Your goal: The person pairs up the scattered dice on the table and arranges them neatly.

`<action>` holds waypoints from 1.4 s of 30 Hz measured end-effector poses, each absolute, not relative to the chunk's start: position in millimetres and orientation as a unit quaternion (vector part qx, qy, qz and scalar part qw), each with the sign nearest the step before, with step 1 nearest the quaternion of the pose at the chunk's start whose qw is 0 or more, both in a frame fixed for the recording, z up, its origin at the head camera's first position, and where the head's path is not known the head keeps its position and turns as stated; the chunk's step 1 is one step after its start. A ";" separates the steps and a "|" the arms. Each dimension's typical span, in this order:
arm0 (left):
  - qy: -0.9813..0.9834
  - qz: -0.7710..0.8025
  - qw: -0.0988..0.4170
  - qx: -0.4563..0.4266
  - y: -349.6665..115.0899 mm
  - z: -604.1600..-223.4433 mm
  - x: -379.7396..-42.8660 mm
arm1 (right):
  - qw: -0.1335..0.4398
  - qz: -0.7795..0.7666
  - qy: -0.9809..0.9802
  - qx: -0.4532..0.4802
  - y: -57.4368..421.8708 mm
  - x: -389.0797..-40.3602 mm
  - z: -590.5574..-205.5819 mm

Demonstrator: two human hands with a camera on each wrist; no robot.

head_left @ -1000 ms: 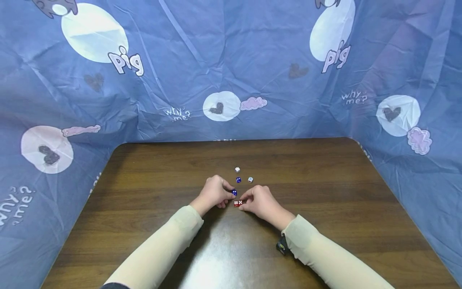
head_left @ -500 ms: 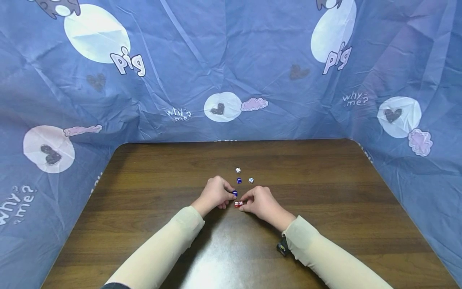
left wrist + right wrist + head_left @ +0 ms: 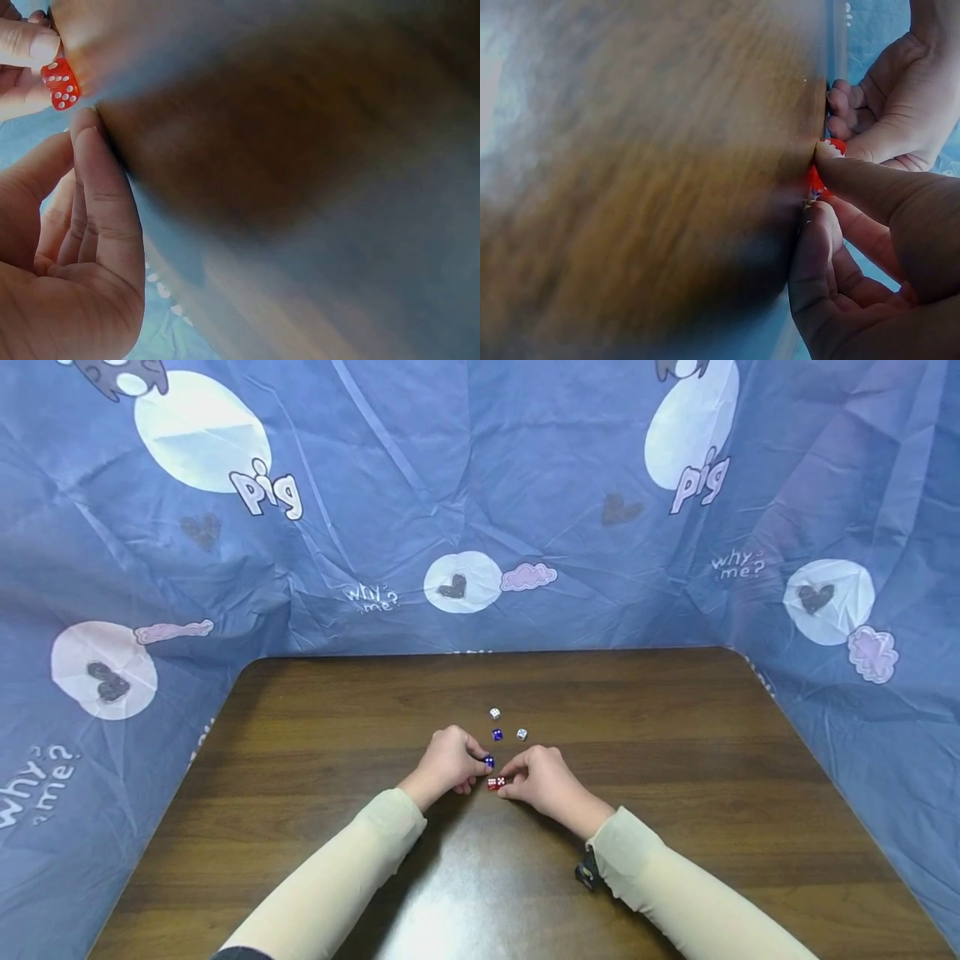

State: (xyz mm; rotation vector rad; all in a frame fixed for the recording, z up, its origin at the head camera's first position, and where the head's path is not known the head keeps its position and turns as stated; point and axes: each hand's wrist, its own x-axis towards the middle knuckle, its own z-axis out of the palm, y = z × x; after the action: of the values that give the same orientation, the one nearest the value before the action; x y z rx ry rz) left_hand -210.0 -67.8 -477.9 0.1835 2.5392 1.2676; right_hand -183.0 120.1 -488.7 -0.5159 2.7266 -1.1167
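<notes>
In the head view my left hand [image 3: 448, 762] pinches a blue die [image 3: 489, 762] between thumb and forefinger, close over the table. Just nearer to me lie two red dice [image 3: 496, 783] side by side, white pips up. My right hand [image 3: 550, 781] pinches the right-hand one with thumb and fingertips. The left wrist view shows the red dice [image 3: 61, 84] beside the right hand's thumb [image 3: 45, 46]; the blue die is hidden there. From the right wrist, the thumb [image 3: 855, 169] partly covers the red dice [image 3: 832, 148].
Beyond the hands on the brown wooden table [image 3: 337, 702] lie another blue die [image 3: 497, 735], a white die [image 3: 494, 713] and a second white die [image 3: 522, 735]. A blue printed cloth [image 3: 465, 468] hangs around the back and sides. A dark wrist device [image 3: 587, 870] shows under the right sleeve.
Both hands keep their grip and place, and the dice stay where they are. Only the head view has shifted very slightly.
</notes>
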 end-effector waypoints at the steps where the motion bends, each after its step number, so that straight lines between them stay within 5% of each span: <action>1: 0.884 0.440 0.148 0.063 -67.9 -478.2 -209.9 | 0.074 -0.373 0.908 -0.174 120.1 -182.9 -489.0; 16: 0.881 0.444 0.154 0.062 -69.4 -477.8 -210.0 | 0.061 -0.385 0.912 -0.125 143.6 -197.4 -483.6; 25: 0.879 0.448 0.155 0.055 -70.0 -478.7 -210.5 | 0.109 -0.459 0.875 -0.110 132.7 -217.3 -480.4; 42: 0.877 0.452 0.159 0.047 -67.3 -478.5 -210.5 | 0.078 -0.415 0.902 -0.085 115.2 -235.6 -486.2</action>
State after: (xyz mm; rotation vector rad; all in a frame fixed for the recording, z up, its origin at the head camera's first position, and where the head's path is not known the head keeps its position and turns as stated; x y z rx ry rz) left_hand -210.5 -67.3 -478.5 0.1348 2.5056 1.2910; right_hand -235.6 115.2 -486.2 -0.2552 2.7022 -1.2431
